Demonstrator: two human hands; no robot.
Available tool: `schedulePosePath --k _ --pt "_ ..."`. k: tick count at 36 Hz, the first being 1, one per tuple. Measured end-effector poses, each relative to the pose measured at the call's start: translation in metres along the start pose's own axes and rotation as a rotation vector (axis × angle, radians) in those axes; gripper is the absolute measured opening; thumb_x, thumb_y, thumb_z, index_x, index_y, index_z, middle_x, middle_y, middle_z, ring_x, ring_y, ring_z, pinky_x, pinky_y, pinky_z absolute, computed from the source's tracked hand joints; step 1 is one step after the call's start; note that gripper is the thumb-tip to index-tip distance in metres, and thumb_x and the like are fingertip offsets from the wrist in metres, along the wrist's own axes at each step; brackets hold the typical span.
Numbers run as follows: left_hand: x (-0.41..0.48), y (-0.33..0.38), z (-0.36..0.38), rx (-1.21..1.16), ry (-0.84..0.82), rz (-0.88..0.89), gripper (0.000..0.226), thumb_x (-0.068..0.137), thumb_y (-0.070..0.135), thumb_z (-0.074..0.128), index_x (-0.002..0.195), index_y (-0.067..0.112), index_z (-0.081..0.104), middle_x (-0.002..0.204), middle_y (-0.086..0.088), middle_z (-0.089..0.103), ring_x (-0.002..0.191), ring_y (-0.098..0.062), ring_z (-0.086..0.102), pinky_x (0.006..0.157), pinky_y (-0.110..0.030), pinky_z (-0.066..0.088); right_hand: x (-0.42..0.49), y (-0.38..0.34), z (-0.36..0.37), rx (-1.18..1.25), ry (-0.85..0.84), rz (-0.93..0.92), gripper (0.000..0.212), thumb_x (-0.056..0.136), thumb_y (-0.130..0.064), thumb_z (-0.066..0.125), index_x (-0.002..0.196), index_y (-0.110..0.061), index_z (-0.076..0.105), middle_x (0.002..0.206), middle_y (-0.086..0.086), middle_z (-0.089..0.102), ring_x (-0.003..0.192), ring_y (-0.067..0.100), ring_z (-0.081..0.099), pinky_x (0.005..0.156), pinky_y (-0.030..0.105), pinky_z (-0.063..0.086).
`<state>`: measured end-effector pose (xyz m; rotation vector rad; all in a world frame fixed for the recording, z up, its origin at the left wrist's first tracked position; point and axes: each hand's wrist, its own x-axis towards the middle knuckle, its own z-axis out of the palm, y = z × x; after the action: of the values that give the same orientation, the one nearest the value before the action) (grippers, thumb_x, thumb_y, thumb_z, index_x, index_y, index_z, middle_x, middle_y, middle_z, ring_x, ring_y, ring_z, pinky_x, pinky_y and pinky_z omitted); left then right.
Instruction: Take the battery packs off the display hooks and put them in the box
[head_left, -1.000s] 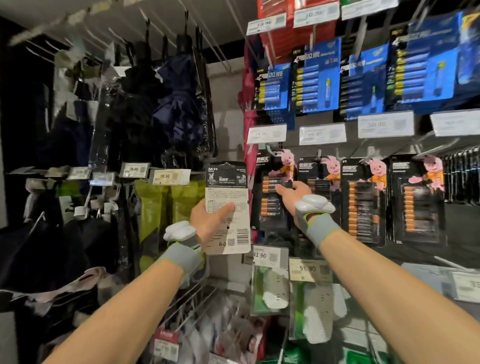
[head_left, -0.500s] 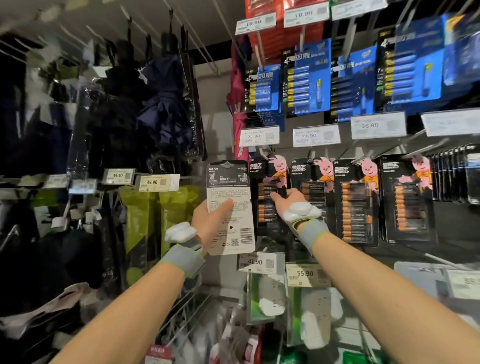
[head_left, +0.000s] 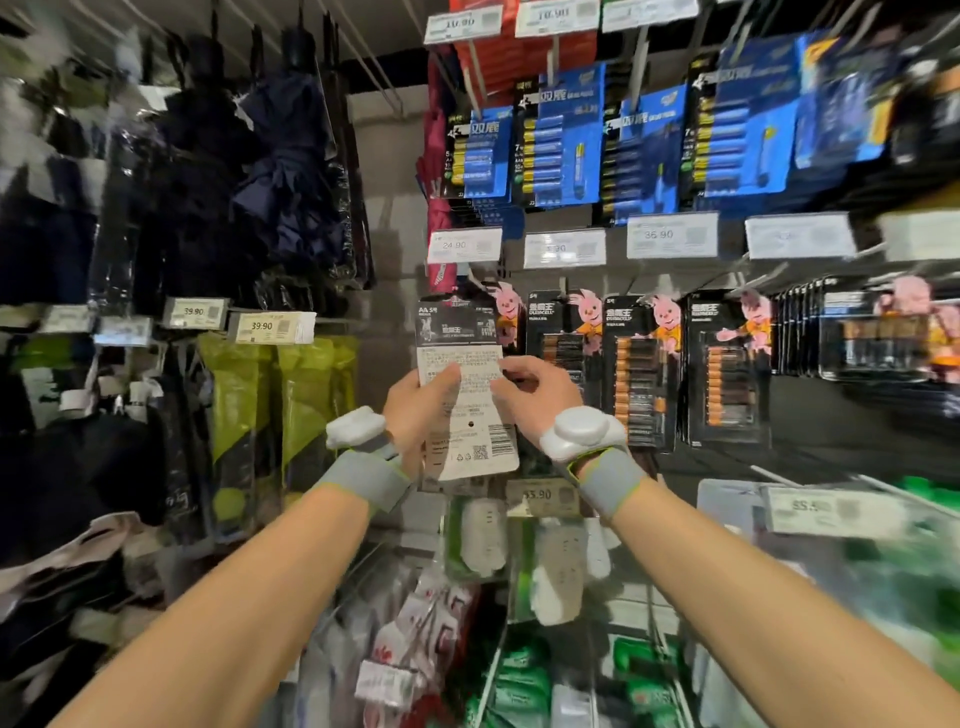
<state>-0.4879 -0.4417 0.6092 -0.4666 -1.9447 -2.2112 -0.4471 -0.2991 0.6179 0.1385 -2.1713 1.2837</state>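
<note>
Hands share one AA battery pack (head_left: 467, 332): left hand (head_left: 415, 413) grips an edge, right hand (head_left: 535, 400) pinches opposite, likely steadying it.

Two hands, left hand (head_left: 415, 410) and right hand (head_left: 535, 400), share one battery pack (head_left: 467, 415). There are two grey bands (head_left: 363, 478), one on each wrist. Five black packs (head_left: 641, 374) with pink rabbits hang in one row, the first half hidden and the last blurred. Above them hang four clear blue packs (head_left: 563, 145) and a fifth, blurred. Price tags (head_left: 672, 236) number three in the top row, five in the middle row and two reading 39.90 at left.
</note>
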Motion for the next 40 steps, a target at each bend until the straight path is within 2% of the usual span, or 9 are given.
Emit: schedulePosePath --k 4,8,13,17,20,23,27,34,40 --pt "-0.015 0.002 0.014 -0.008 -0.066 -0.048 0.038 0.092 0.044 0.062 0.118 0.017 0.068 0.11 -0.007 0.074 0.099 -0.027 0.071 0.094 -0.046 0.054 -0.018 -0.001 -0.01 -0.028 -0.051 0.022 0.051 0.091 -0.04 0.06 0.137 -0.018 0.053 0.137 -0.002 0.055 0.124 0.016 0.052 0.092 0.016 0.035" --pt "-0.046 0.005 0.034 -0.069 -0.223 -0.095 0.048 0.098 0.056 0.045 0.116 0.019 0.071 0.106 -0.007 0.075 0.09 -0.025 0.071 0.082 -0.039 0.055 -0.046 0.005 -0.032 0.118 -0.108 0.054 0.05 0.088 -0.046 0.062 0.131 -0.019 0.057 0.126 -0.002 0.063 0.105 0.014 0.063 0.066 0.021 0.045" --pt "-0.071 0.004 0.053 -0.17 -0.346 -0.155 0.065 0.096 0.068 0.028 0.116 0.02 0.068 0.095 -0.002 0.072 0.067 -0.013 0.056 0.056 -0.022 0.045 -0.062 0.015 -0.043 0.118 -0.146 0.083 0.08 0.061 -0.064 0.075 0.13 -0.028 0.056 0.106 -0.013 0.07 0.097 0.008 0.067 0.093 0.028 0.05" --pt "-0.082 -0.001 0.06 -0.174 -0.342 -0.195 0.07 0.094 0.071 0.029 0.127 0.017 0.06 0.12 -0.015 0.067 0.108 -0.026 0.066 0.086 -0.034 0.058 -0.071 0.021 -0.064 0.046 -0.043 0.064 0.021 0.085 -0.028 0.067 0.105 -0.023 0.067 0.089 -0.002 0.068 0.088 0.019 0.063 0.08 0.028 0.05" --pt "-0.09 -0.003 0.067 -0.152 -0.282 -0.174 0.058 0.099 0.062 0.031 0.113 0.015 0.062 0.116 -0.016 0.067 0.11 -0.029 0.065 0.096 -0.038 0.052 -0.078 0.029 -0.083 0.038 0.006 0.057 0.022 0.09 -0.025 0.064 0.104 -0.009 0.069 0.094 0.006 0.067 0.086 0.02 0.06 0.074 0.026 0.044" --pt "-0.092 -0.003 0.074 -0.115 -0.137 -0.133 0.035 0.102 0.042 0.045 0.103 0.011 0.062 0.096 -0.011 0.071 0.08 -0.018 0.069 0.069 -0.024 0.057 -0.087 0.031 -0.095 0.177 0.014 0.092 0.02 0.086 -0.02 0.069 0.103 -0.008 0.071 0.102 0.009 0.071 0.095 0.025 0.067 0.089 0.037 0.052" --pt "-0.095 -0.003 0.084 -0.077 -0.119 -0.132 0.014 0.097 0.018 0.059 0.104 0.006 0.061 0.065 0.001 0.064 0.042 -0.004 0.049 0.036 -0.013 0.033 -0.093 0.034 -0.109 0.277 -0.012 0.111 0.02 0.082 -0.021 0.074 0.1 -0.014 0.07 0.101 0.007 0.072 0.092 0.023 0.069 0.086 0.037 0.055" --pt "-0.101 -0.006 0.1 0.012 -0.082 -0.084 0.023 0.094 0.014 0.064 0.115 0.003 0.066 0.096 -0.012 0.063 0.085 -0.023 0.054 0.06 -0.024 0.044 -0.096 0.034 -0.12 0.306 -0.028 0.059 0.019 0.081 -0.023 0.076 0.097 -0.018 0.069 0.083 -0.008 0.069 0.068 -0.003 0.063 0.054 0.006 0.047" --pt "-0.101 -0.008 0.095 0.078 0.002 0.01 0.017 0.094 0.015 0.064 0.109 0.012 0.071 0.092 -0.001 0.072 0.081 -0.014 0.066 0.064 -0.024 0.047 -0.096 0.037 -0.124 0.324 -0.086 0.121 0.025 0.079 -0.02 0.077 0.101 -0.014 0.067 0.1 0.004 0.072 0.088 0.016 0.069 0.072 0.023 0.054"
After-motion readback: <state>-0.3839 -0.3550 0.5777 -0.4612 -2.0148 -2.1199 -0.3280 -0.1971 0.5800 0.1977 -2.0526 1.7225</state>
